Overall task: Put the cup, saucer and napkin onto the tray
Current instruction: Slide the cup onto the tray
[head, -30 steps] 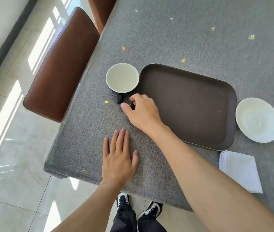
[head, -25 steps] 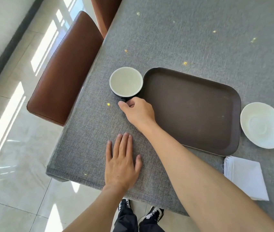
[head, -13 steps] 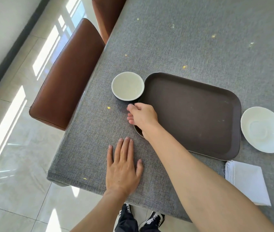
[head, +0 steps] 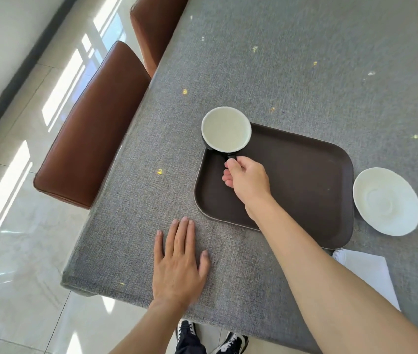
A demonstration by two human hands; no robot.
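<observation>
1. Right hand [head: 247,178] fingers pinch cup [head: 226,129] handle; cup at tray [head: 305,175] upper-left corner.
2. Left hand [head: 179,261] flat, fingers apart on worktop [head: 305,60].
3. Cup may catch tray rim & tip.

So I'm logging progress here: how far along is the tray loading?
Nothing looks finished yet. In hand: the right hand grips the cup by its handle over the tray's far-left corner; whether it has touched down is unclear. Left: the saucer and napkin lie on the table beside the tray. The left hand rests flat.
</observation>
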